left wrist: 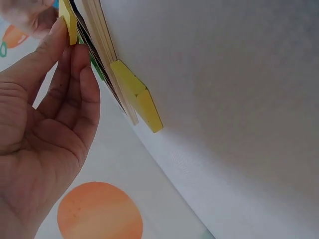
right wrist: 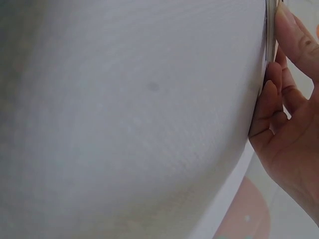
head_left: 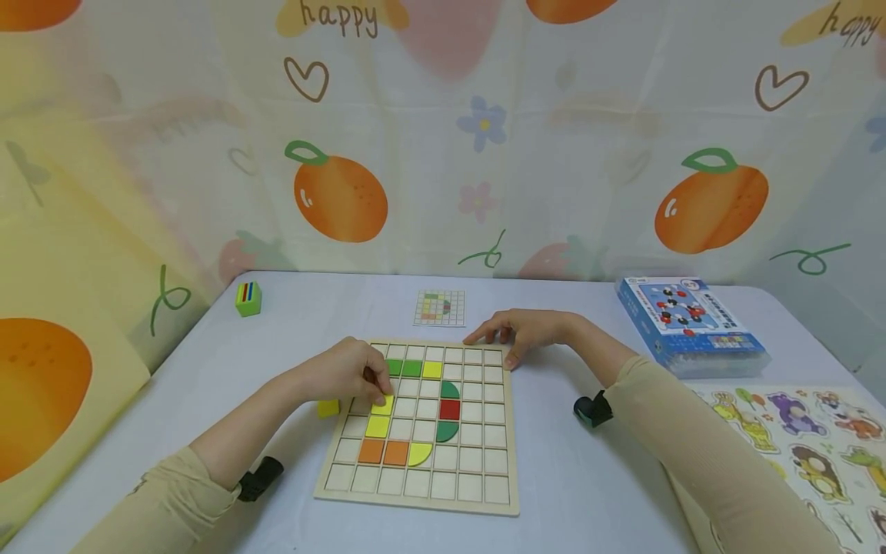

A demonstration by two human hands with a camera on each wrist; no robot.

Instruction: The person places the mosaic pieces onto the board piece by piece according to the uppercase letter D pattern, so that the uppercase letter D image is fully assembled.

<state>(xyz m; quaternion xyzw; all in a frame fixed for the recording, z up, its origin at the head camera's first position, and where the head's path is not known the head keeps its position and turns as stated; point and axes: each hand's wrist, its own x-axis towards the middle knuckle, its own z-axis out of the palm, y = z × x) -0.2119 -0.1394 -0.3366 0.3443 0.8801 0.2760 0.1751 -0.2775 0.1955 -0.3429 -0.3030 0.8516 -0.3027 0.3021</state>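
Observation:
A wooden grid board (head_left: 471,485) lies on the white table. My left hand (head_left: 346,372) pinches a yellow square tile (head_left: 383,405) over the board's left part; the left wrist view shows that tile (left wrist: 68,22) between thumb and fingertips. Below it on the board are another yellow square (head_left: 378,426), two orange squares (head_left: 396,453) and a yellow quarter-round tile (head_left: 419,454). Green squares (head_left: 411,368) and a yellow one (head_left: 432,370) form an upper row. A red square (head_left: 450,409) sits between two green quarter-rounds (head_left: 447,432). My right hand (head_left: 529,329) grips the board's far right corner.
Yellow tiles (head_left: 328,408) rest against the board's left edge. Behind the board lies a small pattern card (head_left: 439,308). A green block stack (head_left: 248,298) stands far left. On the right are a blue box (head_left: 692,315) and a cartoon sticker sheet (head_left: 803,431).

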